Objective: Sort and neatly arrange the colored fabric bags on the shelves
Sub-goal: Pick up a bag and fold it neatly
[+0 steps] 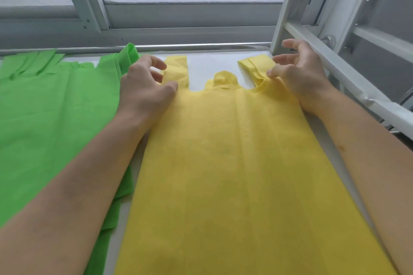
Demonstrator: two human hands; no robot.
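A yellow fabric bag (234,163) lies flat on the white shelf (212,65), its two handles pointing toward the window. My left hand (145,87) hovers over the bag's left handle with fingers loosely curled, thumb touching the fabric. My right hand (297,73) is at the right handle, thumb pressing the bag's shoulder, fingers spread and relaxed. Neither hand grips anything. A stack of green fabric bags (55,107) lies to the left, one handle folded up beside my left hand.
A grey window frame (190,15) with frosted glass runs along the back. A white metal shelf upright and rail (348,69) close in the right side, just beyond my right hand. The shelf's back edge has a metal rim.
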